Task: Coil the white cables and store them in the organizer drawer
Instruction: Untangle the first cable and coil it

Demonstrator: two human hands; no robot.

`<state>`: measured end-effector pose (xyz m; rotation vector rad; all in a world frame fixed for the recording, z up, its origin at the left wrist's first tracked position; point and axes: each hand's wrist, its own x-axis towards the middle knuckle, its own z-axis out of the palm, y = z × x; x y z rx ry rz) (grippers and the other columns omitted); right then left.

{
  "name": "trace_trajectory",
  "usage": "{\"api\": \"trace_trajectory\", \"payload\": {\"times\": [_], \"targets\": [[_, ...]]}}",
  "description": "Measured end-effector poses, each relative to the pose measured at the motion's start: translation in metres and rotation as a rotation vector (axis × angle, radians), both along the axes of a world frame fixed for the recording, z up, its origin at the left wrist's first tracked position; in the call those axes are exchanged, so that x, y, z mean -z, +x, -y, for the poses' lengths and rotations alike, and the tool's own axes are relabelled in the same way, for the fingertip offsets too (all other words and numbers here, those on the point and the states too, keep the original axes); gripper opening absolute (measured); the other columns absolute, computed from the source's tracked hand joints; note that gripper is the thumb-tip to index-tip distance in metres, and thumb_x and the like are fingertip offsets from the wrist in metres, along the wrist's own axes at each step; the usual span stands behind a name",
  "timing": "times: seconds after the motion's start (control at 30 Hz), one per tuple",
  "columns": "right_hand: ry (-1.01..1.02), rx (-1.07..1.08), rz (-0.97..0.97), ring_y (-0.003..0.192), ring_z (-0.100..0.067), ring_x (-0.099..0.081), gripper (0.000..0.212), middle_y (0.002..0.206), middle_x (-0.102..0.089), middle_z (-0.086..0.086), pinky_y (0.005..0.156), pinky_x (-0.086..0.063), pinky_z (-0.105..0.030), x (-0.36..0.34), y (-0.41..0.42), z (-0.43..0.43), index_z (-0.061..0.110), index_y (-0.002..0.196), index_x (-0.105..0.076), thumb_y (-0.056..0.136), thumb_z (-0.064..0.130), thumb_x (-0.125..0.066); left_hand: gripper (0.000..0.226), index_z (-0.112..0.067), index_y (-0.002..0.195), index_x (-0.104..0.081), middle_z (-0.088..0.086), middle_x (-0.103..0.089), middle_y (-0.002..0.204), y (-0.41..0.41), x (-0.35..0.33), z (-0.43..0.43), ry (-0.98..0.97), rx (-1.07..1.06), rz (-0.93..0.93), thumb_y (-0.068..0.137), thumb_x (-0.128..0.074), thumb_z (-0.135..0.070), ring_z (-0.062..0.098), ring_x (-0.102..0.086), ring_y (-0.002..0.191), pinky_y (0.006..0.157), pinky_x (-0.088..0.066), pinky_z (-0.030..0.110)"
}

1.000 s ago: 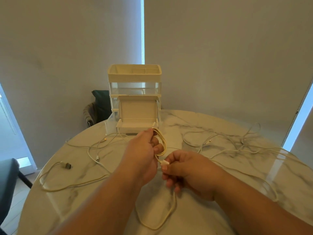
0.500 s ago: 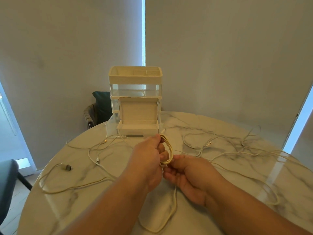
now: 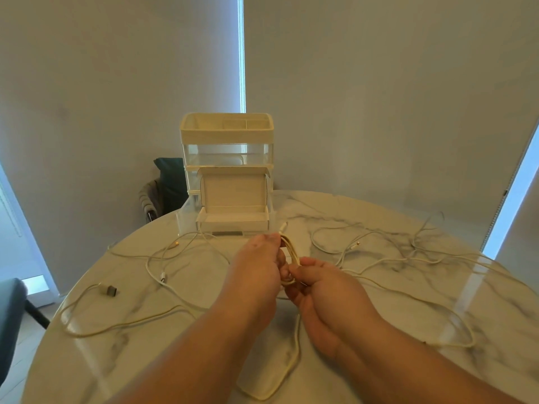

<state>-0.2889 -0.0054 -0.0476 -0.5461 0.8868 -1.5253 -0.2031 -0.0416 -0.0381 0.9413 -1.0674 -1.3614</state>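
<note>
A partly coiled white cable (image 3: 291, 253) is held above the marble table (image 3: 364, 360). My left hand (image 3: 258, 272) grips the loops at their top, a plug sticking out past the fingers. My right hand (image 3: 323, 290) pinches the same cable at the loops' lower end. Its loose tail (image 3: 287, 371) hangs down and curves across the table near me. The cream organizer (image 3: 227, 132) stands at the table's far side, its bottom drawer (image 3: 233, 218) pulled open toward me. More white cables (image 3: 388, 259) sprawl on the right, and others (image 3: 163, 275) on the left.
A cable with a dark grey plug (image 3: 110, 290) lies at the left of the table. A chair with dark cloth (image 3: 166, 188) stands behind the table at the left. Another dark chair (image 3: 11, 316) is at the left edge.
The hands came together. My right hand brought the cable's free part up to the loops held by my left hand, adding a turn; the coil has tightened and the hanging tail shortened.
</note>
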Motion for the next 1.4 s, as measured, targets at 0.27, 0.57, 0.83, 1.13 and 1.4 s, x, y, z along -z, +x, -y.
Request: {"api": "trace_trajectory", "payload": {"times": [0.27,0.57,0.83,1.13,1.4], "targets": [[0.009,0.125,-0.073,0.073,-0.027,-0.059,0.045,0.076,-0.063,-0.020,0.071,-0.047,-0.038,0.003,-0.004,0.005,0.007,0.104,-0.048,0.072,-0.019,-0.065,0.034,-0.011,0.070,-0.055,0.000,-0.052,0.057,-0.007,0.006,-0.007,-0.166,-0.086,0.157,0.102,-0.046,-0.020,0.011,-0.048,0.053,0.050,-0.043,0.020],[0.008,0.111,-0.137,0.071,-0.023,-0.050,0.046,0.089,-0.061,-0.022,0.054,-0.033,-0.031,0.004,-0.009,0.011,0.012,0.106,-0.044,0.073,-0.018,-0.057,0.035,-0.001,0.081,-0.061,0.005,-0.063,0.069,-0.008,0.008,-0.006,-0.097,-0.153,0.174,0.101,-0.047,-0.025,0.016,-0.057,0.063,0.065,-0.048,0.033],[-0.150,0.053,-0.636,0.098,-0.033,-0.069,0.062,0.104,-0.070,-0.007,0.089,-0.053,-0.055,0.000,-0.017,0.008,0.023,0.098,-0.043,0.045,0.017,-0.075,0.032,-0.019,0.075,-0.066,-0.004,-0.063,0.062,0.002,0.005,0.002,-0.152,-0.221,0.377,0.094,-0.048,-0.037,0.019,-0.061,0.066,0.069,-0.050,0.041],[-0.280,0.109,-0.689,0.080,-0.017,-0.072,0.052,0.107,-0.062,-0.005,0.069,-0.052,-0.030,-0.001,-0.020,0.006,0.020,0.096,-0.036,0.055,0.006,-0.064,0.039,-0.021,0.065,-0.054,-0.007,-0.052,0.058,0.003,0.004,0.002,-0.056,-0.157,0.446,0.102,-0.045,-0.026,0.011,-0.047,0.055,0.055,-0.039,0.026],[-0.328,-0.105,-0.599,0.077,-0.015,-0.070,0.040,0.088,-0.074,-0.001,0.070,-0.053,-0.025,-0.005,-0.021,0.002,0.014,0.104,-0.066,0.072,-0.008,-0.073,0.030,-0.015,0.077,-0.065,-0.002,-0.059,0.058,0.001,0.003,0.004,0.007,-0.166,0.272,0.099,-0.046,-0.024,0.018,-0.056,0.060,0.059,-0.042,0.031]]}}
